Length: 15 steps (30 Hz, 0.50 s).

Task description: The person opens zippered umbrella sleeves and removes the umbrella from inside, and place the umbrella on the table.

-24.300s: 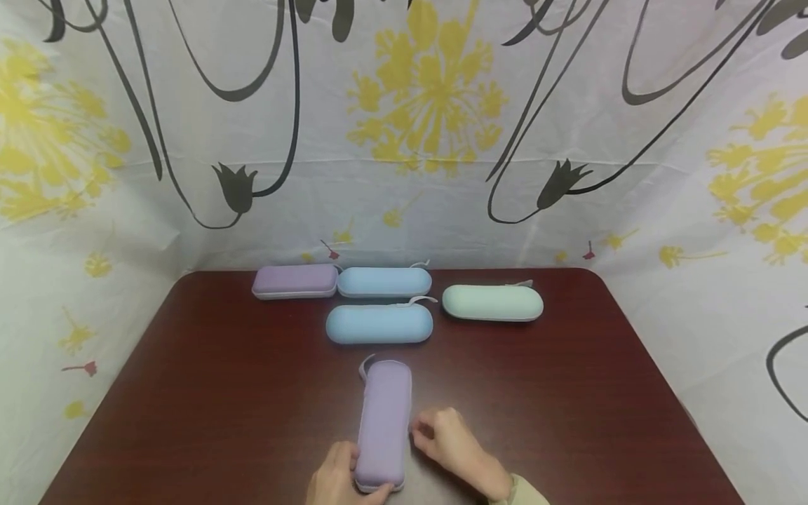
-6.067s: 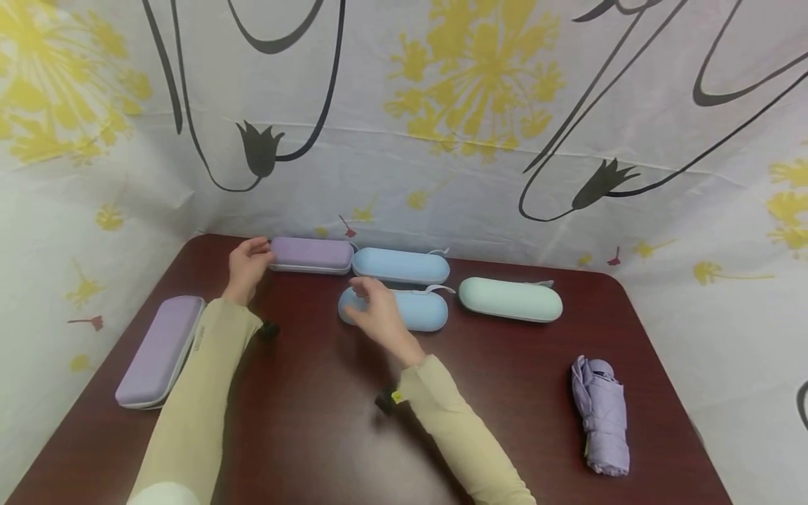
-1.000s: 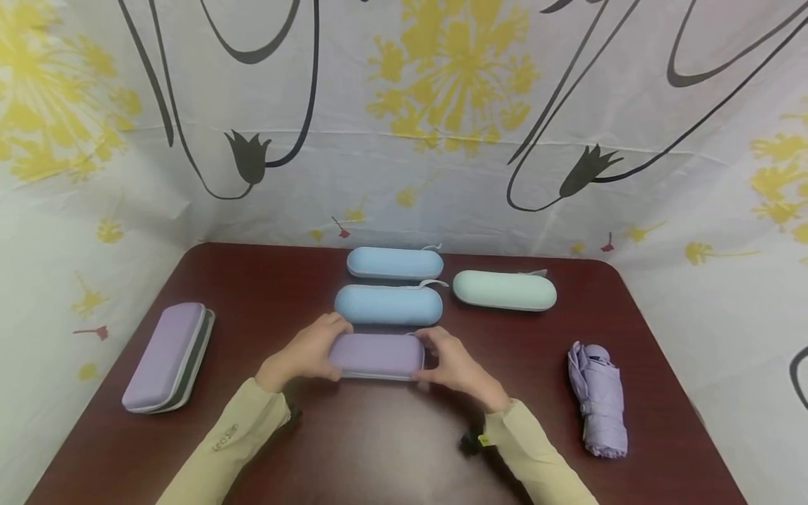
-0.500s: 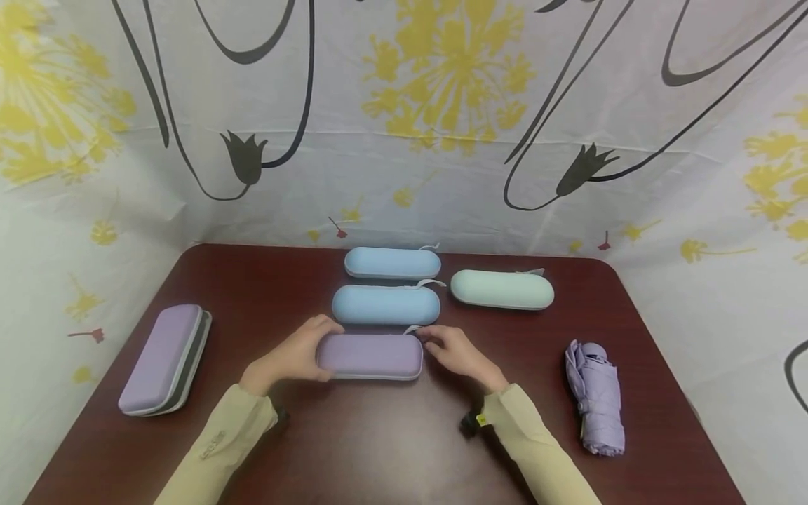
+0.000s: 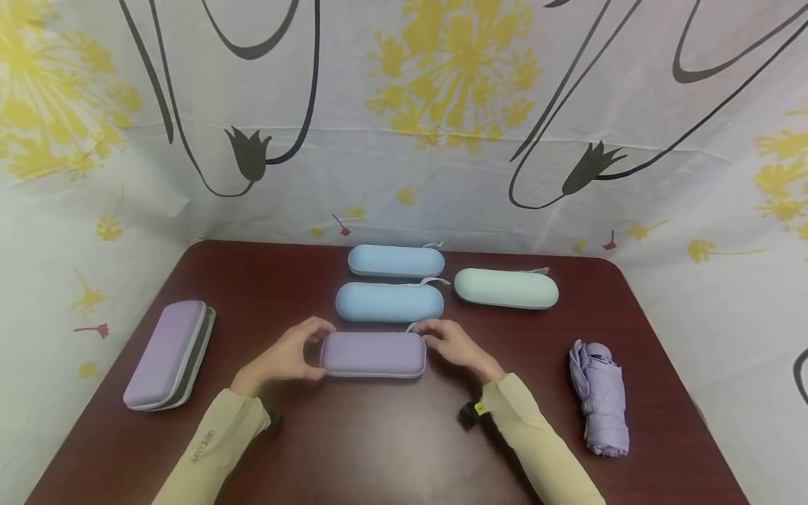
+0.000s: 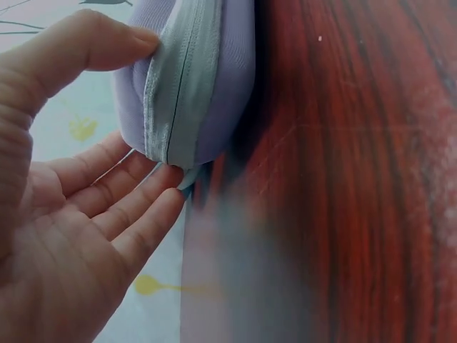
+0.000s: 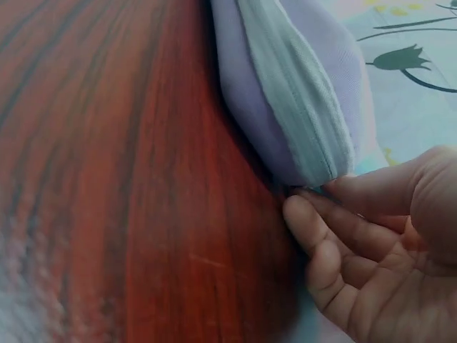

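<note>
- So the purple case (image 5: 374, 354) is lying crosswise mid-table, just on the person's side of the nearer blue case (image 5: 389, 302).
- Left hand (image 5: 290, 354) makes a wide C and holds the purple case's left end between thumb and fingers.
- Right hand (image 5: 457, 346) is way narrower, pinching at the far right corner where a pale strap (image 5: 412, 327) meets the fingertips.
- Only the head view gets the whole layout: back blue case (image 5: 396, 260), mint case (image 5: 506, 287), folded umbrella (image 5: 602, 400) over to the right, and a lilac case (image 5: 167, 354) on the left with a dark gap along its zipped edge.
- The left wrist view shows what the head view can't: a broad grey zipper (image 6: 187, 71) running down the case end, thumb tip right against it.
- Right wrist view has that hand's thumb and fingers bunched up at the zipper's end; whatever's between them is hidden.
- Close up, the purple shell looks like finely woven fabric with rounded edges. Blue and mint ones are smooth capsules.
- Umbrella's crinkly, wrapped fabric.
- Table (image 5: 379, 449) looks like glossy red-brown wood, and the streaky dark grain really pops in the wrist views.
</note>
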Available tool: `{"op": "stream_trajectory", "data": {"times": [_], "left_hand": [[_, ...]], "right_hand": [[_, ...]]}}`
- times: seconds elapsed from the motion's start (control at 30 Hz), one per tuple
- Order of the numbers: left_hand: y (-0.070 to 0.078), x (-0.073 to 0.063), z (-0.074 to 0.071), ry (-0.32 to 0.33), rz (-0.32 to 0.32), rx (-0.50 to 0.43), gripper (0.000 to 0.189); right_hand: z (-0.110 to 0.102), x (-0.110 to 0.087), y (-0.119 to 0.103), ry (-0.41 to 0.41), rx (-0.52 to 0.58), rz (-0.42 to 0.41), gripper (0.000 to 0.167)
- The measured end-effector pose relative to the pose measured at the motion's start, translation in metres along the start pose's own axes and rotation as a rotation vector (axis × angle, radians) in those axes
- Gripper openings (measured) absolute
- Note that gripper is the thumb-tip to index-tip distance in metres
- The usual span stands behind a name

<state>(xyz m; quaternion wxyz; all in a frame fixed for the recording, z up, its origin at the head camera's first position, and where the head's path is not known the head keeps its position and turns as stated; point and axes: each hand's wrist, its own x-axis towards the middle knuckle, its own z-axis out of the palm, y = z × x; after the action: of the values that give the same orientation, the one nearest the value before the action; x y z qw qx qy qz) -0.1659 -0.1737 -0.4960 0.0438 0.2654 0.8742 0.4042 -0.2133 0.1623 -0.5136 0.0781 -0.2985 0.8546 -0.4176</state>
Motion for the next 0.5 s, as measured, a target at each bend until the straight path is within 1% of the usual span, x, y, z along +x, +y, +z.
{"op": "stream_trajectory", "data": {"times": [0.13,0.2,0.33,0.43,0.5], "left_hand": [[-0.001,0.001,0.002,0.012,0.016,0.008,0.066],[-0.001,0.002,0.003,0.016,0.027,0.006,0.066],[0.0,0.004,0.003,0.016,0.041,-0.001,0.066],[0.0,0.004,0.003,0.009,0.045,0.006,0.066],[0.0,0.004,0.003,0.004,0.043,0.01,0.066]], "right_hand": [[0.001,0.003,0.0,0.019,0.01,0.018,0.021],[0.001,0.005,-0.001,0.011,0.015,0.035,0.021],[0.0,0.009,-0.001,-0.065,0.025,0.08,0.021],[-0.002,0.011,-0.001,-0.128,0.022,0.08,0.02],[-0.003,0.012,-0.001,-0.144,0.026,0.074,0.019]]}}
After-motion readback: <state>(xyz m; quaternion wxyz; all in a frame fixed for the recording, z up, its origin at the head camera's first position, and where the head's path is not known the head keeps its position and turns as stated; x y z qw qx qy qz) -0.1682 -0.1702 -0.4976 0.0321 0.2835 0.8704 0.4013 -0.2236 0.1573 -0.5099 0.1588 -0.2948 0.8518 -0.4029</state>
